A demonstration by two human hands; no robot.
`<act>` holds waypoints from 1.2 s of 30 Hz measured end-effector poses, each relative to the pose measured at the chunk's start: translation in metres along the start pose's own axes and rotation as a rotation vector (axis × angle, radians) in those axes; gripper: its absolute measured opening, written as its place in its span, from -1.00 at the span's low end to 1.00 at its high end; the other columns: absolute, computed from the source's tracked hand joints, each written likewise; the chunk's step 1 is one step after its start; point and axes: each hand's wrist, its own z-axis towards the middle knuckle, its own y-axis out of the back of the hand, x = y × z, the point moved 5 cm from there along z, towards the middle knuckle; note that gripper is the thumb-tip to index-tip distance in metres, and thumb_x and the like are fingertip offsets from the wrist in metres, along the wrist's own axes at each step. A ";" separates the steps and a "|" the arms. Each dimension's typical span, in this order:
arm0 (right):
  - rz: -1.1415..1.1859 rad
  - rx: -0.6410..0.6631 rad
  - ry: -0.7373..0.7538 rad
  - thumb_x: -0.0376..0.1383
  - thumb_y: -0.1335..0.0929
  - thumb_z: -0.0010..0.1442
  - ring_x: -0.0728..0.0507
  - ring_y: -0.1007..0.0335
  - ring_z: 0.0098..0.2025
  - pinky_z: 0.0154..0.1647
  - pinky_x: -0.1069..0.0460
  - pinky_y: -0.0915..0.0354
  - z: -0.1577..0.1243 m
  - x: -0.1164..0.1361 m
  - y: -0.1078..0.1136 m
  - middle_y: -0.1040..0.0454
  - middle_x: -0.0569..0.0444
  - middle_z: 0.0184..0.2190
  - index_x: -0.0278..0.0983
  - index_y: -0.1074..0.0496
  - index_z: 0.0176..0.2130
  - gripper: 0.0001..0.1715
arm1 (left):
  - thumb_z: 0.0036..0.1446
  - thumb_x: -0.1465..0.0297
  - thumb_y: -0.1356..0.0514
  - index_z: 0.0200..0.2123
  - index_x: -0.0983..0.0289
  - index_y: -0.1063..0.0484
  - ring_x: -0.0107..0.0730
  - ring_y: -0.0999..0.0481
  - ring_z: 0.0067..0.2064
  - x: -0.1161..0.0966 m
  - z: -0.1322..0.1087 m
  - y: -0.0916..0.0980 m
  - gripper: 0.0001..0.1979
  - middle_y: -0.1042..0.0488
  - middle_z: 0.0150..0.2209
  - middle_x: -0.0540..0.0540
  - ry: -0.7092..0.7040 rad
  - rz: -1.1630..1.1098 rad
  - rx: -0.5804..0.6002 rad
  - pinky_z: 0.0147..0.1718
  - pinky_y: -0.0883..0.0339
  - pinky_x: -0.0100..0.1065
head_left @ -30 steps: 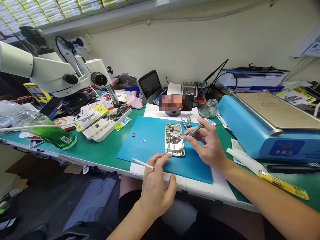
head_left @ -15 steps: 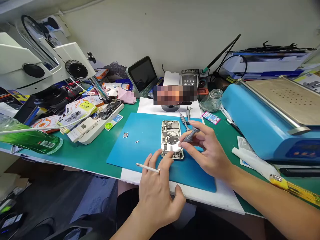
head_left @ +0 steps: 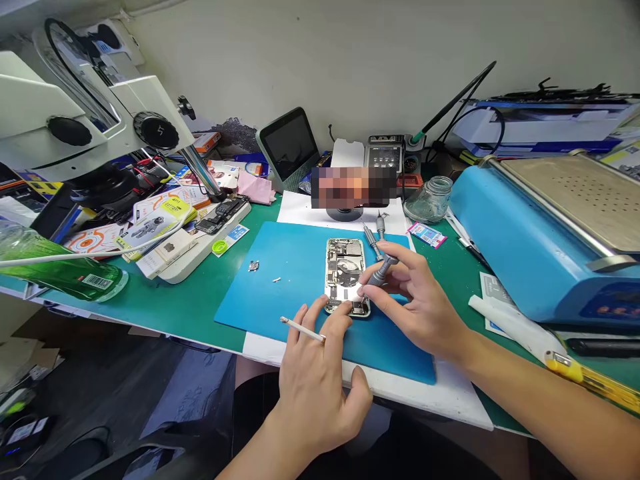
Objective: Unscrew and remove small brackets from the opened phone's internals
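Observation:
An opened phone [head_left: 346, 267] lies on the blue mat [head_left: 295, 250], its inner parts showing. My left hand [head_left: 320, 360] has a white cigarette [head_left: 303, 329] held between its fingers, while its fingertips rest at the phone's lower edge. In my right hand [head_left: 415, 300] a grey screwdriver [head_left: 381, 270] is pinched, its tip down at the phone's lower right part. Two more grey screwdrivers, one of them [head_left: 371, 239] nearer the phone, lie behind that hand. A small dark part [head_left: 254, 265] and a tiny pale piece [head_left: 277, 280] sit left of the phone.
A microscope [head_left: 155, 113] stands over boxes at the left, beside a green bottle [head_left: 65, 267]. A small screen [head_left: 290, 143], a soldering station [head_left: 385, 157] and a glass jar [head_left: 431, 200] are behind. At right are a blue machine [head_left: 520, 247] and a yellow cutter [head_left: 595, 380].
The view has shifted slightly. Both hands stay at the phone with the same grips, and nothing has been let go or picked up.

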 end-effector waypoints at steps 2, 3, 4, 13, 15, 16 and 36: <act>0.005 0.003 0.005 -0.36 -0.39 0.37 -0.09 -0.58 -0.22 -0.17 -0.05 -0.59 0.000 0.000 0.000 -0.56 0.11 -0.19 -0.01 -0.12 0.33 -0.32 | 0.10 0.47 -0.12 0.34 0.27 -0.12 0.05 -0.11 0.43 0.000 0.000 0.000 -0.30 -0.37 0.33 0.11 0.002 0.000 0.002 0.39 0.10 0.09; 0.006 0.005 0.004 -0.37 -0.38 0.37 -0.10 -0.59 -0.21 -0.17 -0.06 -0.60 0.001 0.000 0.000 -0.56 0.11 -0.18 -0.01 -0.12 0.33 -0.32 | 0.10 0.47 -0.12 0.34 0.27 -0.12 0.04 -0.11 0.43 0.000 0.000 0.000 -0.30 -0.37 0.33 0.10 0.001 0.001 0.004 0.39 0.11 0.09; 0.005 0.004 0.004 -0.37 -0.38 0.37 -0.10 -0.59 -0.20 -0.16 -0.06 -0.60 0.001 -0.001 0.000 -0.56 0.10 -0.18 -0.01 -0.12 0.33 -0.33 | 0.11 0.47 -0.12 0.34 0.27 -0.12 0.03 -0.10 0.43 0.000 0.000 0.000 -0.30 -0.37 0.33 0.09 0.002 0.002 0.006 0.40 0.12 0.08; 0.001 0.016 0.012 -0.39 -0.38 0.38 -0.06 -0.58 -0.16 -0.13 -0.01 -0.60 -0.001 -0.002 -0.001 -0.55 0.13 -0.16 0.03 -0.12 0.34 -0.31 | 0.16 0.47 -0.11 0.34 0.27 -0.11 0.03 -0.09 0.44 0.002 0.000 -0.002 -0.33 -0.36 0.34 0.10 0.001 -0.004 0.014 0.42 0.14 0.10; -0.003 0.012 0.009 -0.39 -0.38 0.38 -0.07 -0.58 -0.15 -0.12 -0.02 -0.60 -0.001 -0.003 -0.001 -0.55 0.12 -0.16 0.03 -0.12 0.34 -0.31 | 0.17 0.48 -0.11 0.34 0.27 -0.11 0.04 -0.08 0.44 0.002 0.000 -0.003 -0.35 -0.35 0.34 0.12 -0.002 -0.009 0.017 0.41 0.13 0.12; -0.004 0.009 0.009 -0.39 -0.38 0.38 -0.07 -0.58 -0.14 -0.11 -0.01 -0.59 -0.001 -0.003 -0.001 -0.55 0.13 -0.15 0.04 -0.12 0.35 -0.30 | 0.18 0.49 -0.10 0.33 0.27 -0.11 0.04 -0.08 0.45 0.002 0.000 -0.003 -0.36 -0.35 0.35 0.12 -0.005 -0.011 0.023 0.41 0.12 0.12; -0.005 -0.022 0.018 -0.37 -0.37 0.38 -0.11 -0.58 -0.18 -0.13 -0.07 -0.59 0.001 0.001 0.004 -0.56 0.12 -0.15 0.08 -0.10 0.34 -0.31 | 0.17 0.51 -0.10 0.30 0.21 -0.13 0.02 -0.06 0.45 0.003 0.000 -0.003 -0.38 -0.32 0.36 0.08 0.021 -0.029 0.055 0.39 0.02 0.14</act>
